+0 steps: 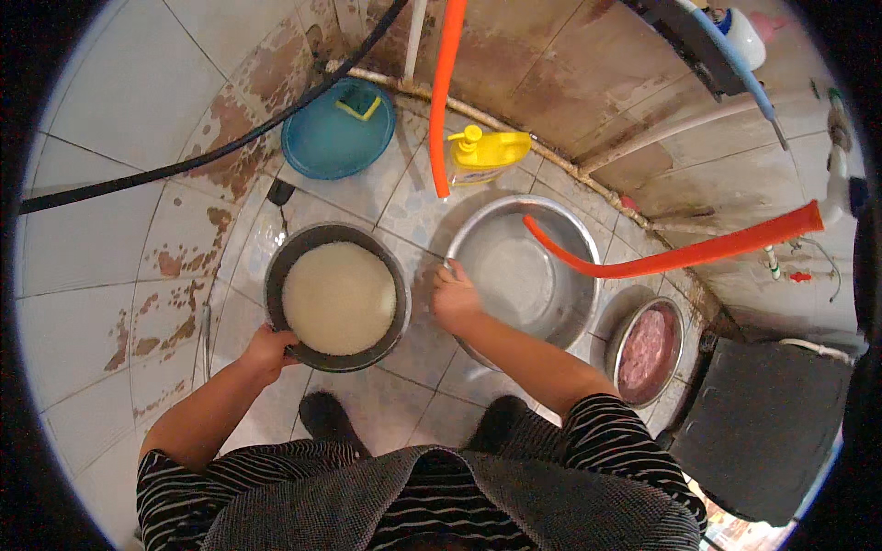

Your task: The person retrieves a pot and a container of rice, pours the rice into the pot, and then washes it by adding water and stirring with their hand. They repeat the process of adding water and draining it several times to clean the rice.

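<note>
My left hand (270, 351) grips the near-left rim of a dark pot (272, 275) filled with pale grains that look like rice (339, 298). To the right, my right hand (455, 293) is closed on the left rim of a large metal basin (592, 303), with my forearm crossing over its near side. The basin seems to hold a little clear liquid. An orange flat hose (661, 262) has its end over the basin. Further right, a smaller metal bowl (612, 358) contains pinkish pieces, perhaps meat, in reddish liquid.
A blue plastic basin (331, 162) with cloudy water stands far left, near a yellow pump-top container (482, 151). A second orange hose (441, 103) hangs between them. A black hose (227, 148) crosses the left wall. At right is a dark box-like object (765, 427). Pipes line the walls.
</note>
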